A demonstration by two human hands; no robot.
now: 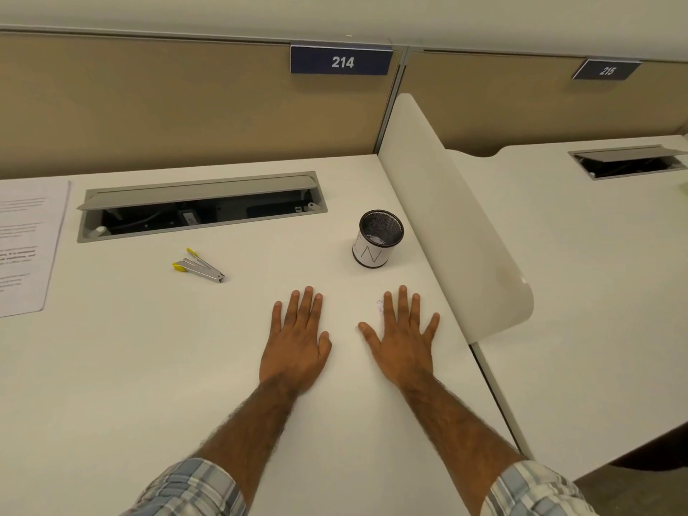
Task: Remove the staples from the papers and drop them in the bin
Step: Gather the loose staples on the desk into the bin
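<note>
My left hand [298, 340] and my right hand [404, 338] lie flat, palms down, fingers spread on the white desk [149, 366], holding nothing. A metal staple remover with yellow tips [199, 269] lies to the left, beyond my left hand. A black mesh cup with a white paper label, the bin [378, 238], stands upright just beyond my right hand. Printed papers [26, 247] lie at the desk's far left edge, partly out of view. A tiny speck [379, 305] sits by my right index finger.
An open cable tray with a grey flap [201, 206] is set into the desk behind the remover. A curved white divider [458, 225] bounds the desk on the right, with a neighbouring desk beyond. A tan partition with the sign 214 [341, 62] stands at the back.
</note>
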